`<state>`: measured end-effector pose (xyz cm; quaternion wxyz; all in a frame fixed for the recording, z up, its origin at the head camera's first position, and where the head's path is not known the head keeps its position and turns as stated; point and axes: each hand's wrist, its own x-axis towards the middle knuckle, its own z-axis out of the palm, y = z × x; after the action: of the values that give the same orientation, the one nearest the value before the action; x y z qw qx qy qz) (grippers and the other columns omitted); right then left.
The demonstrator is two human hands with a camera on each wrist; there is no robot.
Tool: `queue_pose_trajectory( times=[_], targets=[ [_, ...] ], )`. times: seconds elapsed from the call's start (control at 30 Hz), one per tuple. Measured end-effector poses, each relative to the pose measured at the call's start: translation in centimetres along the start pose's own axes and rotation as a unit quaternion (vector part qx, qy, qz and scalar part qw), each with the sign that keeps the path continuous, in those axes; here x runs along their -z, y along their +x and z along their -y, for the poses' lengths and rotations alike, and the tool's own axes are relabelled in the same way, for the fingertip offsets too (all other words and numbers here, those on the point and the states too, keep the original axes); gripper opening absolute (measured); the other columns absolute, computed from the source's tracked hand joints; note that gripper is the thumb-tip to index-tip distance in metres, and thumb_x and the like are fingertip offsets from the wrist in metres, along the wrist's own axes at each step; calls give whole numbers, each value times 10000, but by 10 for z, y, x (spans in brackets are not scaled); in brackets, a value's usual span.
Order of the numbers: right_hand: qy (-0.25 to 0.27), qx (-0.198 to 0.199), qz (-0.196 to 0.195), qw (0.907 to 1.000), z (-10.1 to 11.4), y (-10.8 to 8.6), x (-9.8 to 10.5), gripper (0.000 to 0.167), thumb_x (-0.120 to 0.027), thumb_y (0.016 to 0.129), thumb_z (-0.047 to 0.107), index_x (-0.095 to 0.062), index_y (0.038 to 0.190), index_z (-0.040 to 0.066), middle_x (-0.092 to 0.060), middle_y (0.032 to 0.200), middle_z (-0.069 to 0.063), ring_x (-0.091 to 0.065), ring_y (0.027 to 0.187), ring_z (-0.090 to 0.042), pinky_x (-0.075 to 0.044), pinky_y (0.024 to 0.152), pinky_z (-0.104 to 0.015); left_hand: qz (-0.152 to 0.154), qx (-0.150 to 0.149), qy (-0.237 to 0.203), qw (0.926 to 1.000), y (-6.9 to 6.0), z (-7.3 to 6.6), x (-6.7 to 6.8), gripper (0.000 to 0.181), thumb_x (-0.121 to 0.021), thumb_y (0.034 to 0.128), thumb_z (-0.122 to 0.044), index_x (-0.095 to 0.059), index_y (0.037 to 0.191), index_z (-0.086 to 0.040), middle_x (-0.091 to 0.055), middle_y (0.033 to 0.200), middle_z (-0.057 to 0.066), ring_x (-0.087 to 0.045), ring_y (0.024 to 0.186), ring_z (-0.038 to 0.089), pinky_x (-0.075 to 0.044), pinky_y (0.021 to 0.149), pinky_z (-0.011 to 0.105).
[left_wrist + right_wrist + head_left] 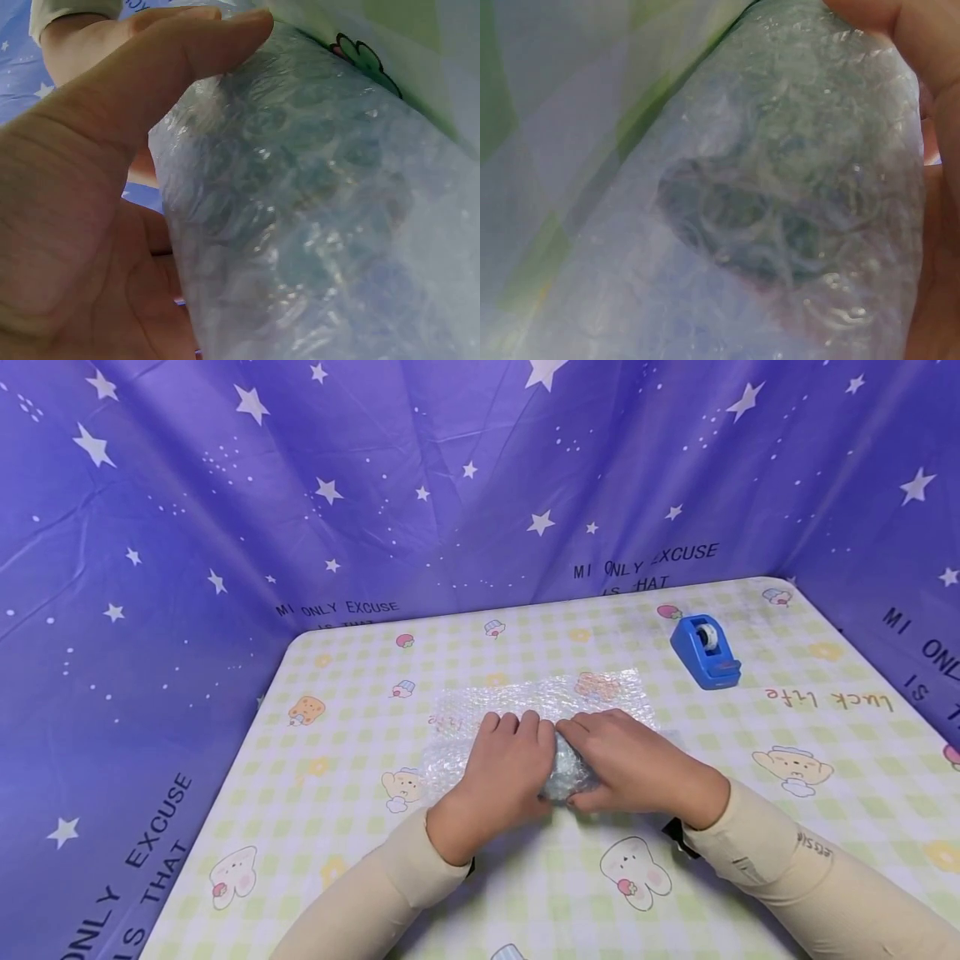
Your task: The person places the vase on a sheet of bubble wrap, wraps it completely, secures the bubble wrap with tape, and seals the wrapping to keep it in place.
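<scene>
A sheet of clear bubble wrap (540,695) lies on the table, its near part rolled around something. My left hand (508,768) and right hand (633,760) grip this roll side by side, fingers over the far side and thumbs on the near side. Between the hands the wrapped bundle (567,775) looks greenish grey. Seen from the left wrist, the thumb presses along the edge of the bubble wrap (300,195), with fingers behind it. In the right wrist view a dark greenish shape (742,217) shows blurred through the layers; its kind cannot be made out.
A blue tape dispenser (705,652) with a roll of tape stands at the back right of the table. The table (300,793) has a green checked cover with cartoon prints. Purple star-patterned curtains (420,493) hang behind and at both sides.
</scene>
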<state>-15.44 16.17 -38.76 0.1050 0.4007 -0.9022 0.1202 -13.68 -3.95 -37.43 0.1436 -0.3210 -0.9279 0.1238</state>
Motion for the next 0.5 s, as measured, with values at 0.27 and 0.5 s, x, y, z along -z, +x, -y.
queue_pose_trajectory(
  times=[0.27, 0.5],
  targets=[
    [8, -46, 74, 10000, -1, 0, 1, 707, -874, 634, 438, -639, 1186, 64, -650, 934, 40, -605, 820, -111, -535, 795, -409, -74, -70, -52, 9999, 2, 1, -2, 725, -854, 574, -603, -567, 1048, -136, -559, 898, -6, -555, 742, 205, -386, 701, 362],
    [15, -76, 59, 10000, -1, 0, 0, 714, -881, 629, 440, -638, 1185, 63, -662, 941, 27, -620, 825, -119, -539, 791, -422, -218, -124, -193, 9995, 4, 6, -5, 713, -837, 552, -617, -569, 1011, -142, -580, 881, -19, -576, 722, 205, -384, 695, 362]
  ],
)
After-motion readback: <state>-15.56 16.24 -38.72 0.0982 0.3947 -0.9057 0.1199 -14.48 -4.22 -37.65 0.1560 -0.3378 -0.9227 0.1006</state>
